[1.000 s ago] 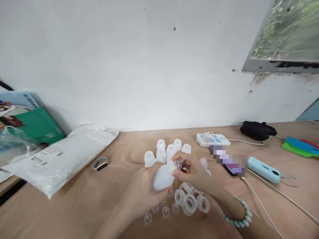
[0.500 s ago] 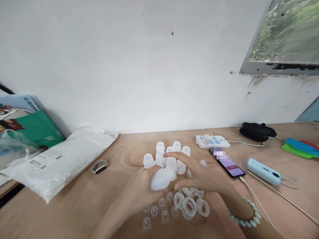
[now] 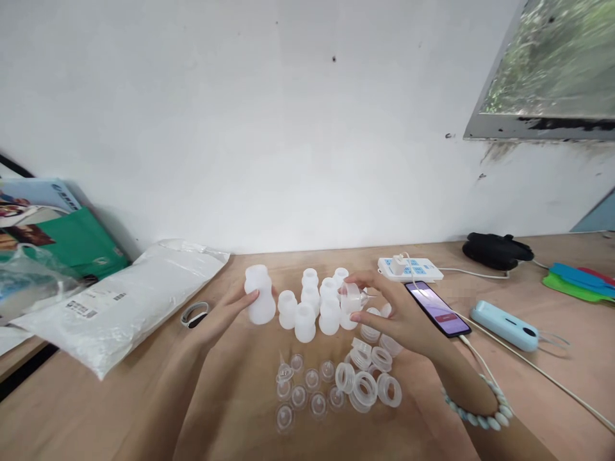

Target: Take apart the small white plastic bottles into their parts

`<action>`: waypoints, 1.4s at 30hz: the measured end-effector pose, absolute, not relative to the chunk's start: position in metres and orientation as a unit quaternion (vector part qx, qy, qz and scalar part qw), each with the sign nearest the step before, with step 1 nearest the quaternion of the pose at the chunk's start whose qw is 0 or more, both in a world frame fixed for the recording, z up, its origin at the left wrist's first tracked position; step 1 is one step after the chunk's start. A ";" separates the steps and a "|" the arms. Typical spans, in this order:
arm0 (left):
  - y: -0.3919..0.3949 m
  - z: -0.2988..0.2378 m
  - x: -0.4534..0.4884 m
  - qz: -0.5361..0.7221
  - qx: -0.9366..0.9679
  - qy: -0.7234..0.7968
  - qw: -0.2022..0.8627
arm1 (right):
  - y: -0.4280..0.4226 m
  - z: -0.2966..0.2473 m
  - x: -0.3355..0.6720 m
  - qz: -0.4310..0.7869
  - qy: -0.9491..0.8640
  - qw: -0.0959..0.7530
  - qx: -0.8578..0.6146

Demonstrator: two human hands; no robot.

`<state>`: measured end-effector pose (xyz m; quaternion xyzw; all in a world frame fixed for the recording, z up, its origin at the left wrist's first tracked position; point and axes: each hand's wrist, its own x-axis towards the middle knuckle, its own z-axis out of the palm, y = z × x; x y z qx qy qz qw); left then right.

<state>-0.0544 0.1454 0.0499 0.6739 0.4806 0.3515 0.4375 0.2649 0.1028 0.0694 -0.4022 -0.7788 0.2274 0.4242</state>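
My left hand is closed round a white translucent plastic bottle, standing upright at the left end of a cluster of several like bottles on the wooden table. My right hand pinches a small clear cap piece over the right side of the cluster. Nearer me lie several small clear nozzle inserts and several translucent screw rings. A bead bracelet is on my right wrist.
A phone with a lit screen, a white power strip, a light blue device with cables and a black pouch lie right. A white plastic bag, a wristband and green packets lie left.
My left hand carried the bottle from in front of me out to the left end of the cluster and stood it upright. My right hand moved over the cluster and now pinches a clear cap.
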 end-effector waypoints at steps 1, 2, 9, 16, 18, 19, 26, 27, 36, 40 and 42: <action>0.148 0.046 -0.057 0.345 0.678 0.497 0.418 | 0.103 0.070 0.266 0.228 -0.778 0.422 -0.405; 0.149 0.042 -0.059 0.335 0.678 0.511 0.408 | 0.104 0.070 0.266 0.228 -0.779 0.419 -0.406; 0.136 0.004 -0.053 0.281 0.616 0.560 0.478 | 0.102 0.073 0.265 0.220 -0.801 0.381 -0.406; 0.134 -0.027 -0.031 0.349 0.660 0.542 0.386 | 0.099 0.070 0.255 0.200 -0.828 0.328 -0.408; 0.137 -0.028 -0.031 0.365 0.665 0.558 0.335 | 0.098 0.065 0.252 0.206 -0.832 0.323 -0.400; 0.136 -0.025 -0.032 0.377 0.669 0.568 0.297 | 0.097 0.062 0.251 0.212 -0.835 0.318 -0.396; 0.099 0.022 -0.012 0.411 0.701 0.512 0.278 | 0.085 0.019 0.238 0.212 -0.828 0.350 -0.383; 0.093 0.026 -0.005 0.388 0.703 0.489 0.342 | 0.083 0.012 0.236 0.194 -0.828 0.374 -0.370; 0.074 -0.001 0.035 0.374 0.435 0.384 0.724 | 0.071 -0.019 0.228 0.020 -0.850 0.454 -0.265; 0.073 -0.008 0.035 0.358 0.371 0.392 0.762 | 0.066 -0.024 0.230 0.017 -0.851 0.455 -0.262; 0.073 -0.009 0.036 0.345 0.354 0.398 0.773 | 0.064 -0.025 0.230 0.014 -0.858 0.441 -0.262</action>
